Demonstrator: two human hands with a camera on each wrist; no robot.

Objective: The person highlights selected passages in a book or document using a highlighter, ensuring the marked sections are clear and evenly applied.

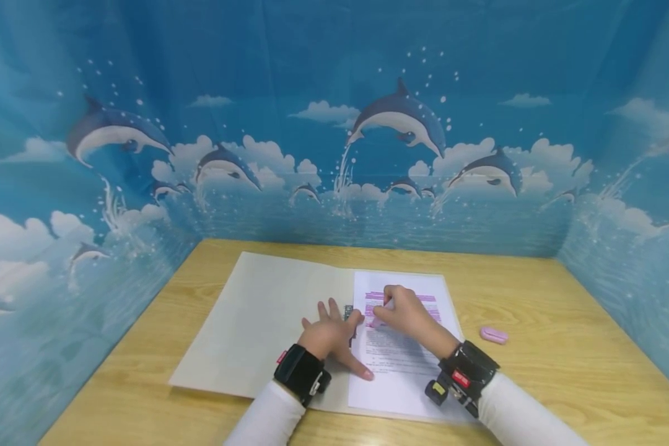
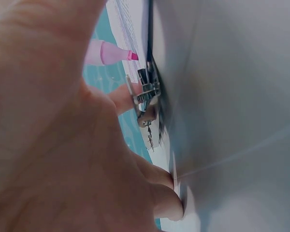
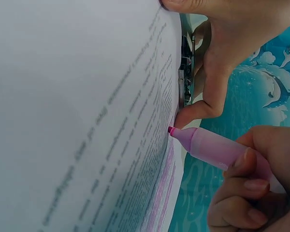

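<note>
An open cream folder (image 1: 267, 303) holds a printed sheet (image 1: 393, 393) on its right side, with pink highlighted lines on the upper text. My right hand (image 1: 409, 316) grips a pink highlighter (image 3: 215, 149), its chisel tip at the left edge of the text, by the lowest pink lines. With fingers spread, my left hand (image 1: 326, 337) rests over the folder's middle, thumb and index finger on the sheet's left margin. The metal clip (image 2: 146, 92) at the fold is partly hidden beneath that hand.
A pink highlighter cap (image 1: 494, 335) lies on the wooden table (image 1: 552, 347), right of the folder. Blue curtains with dolphins (image 1: 334, 155) enclose the table's back and sides. Black camera straps (image 1: 301, 371) circle both wrists.
</note>
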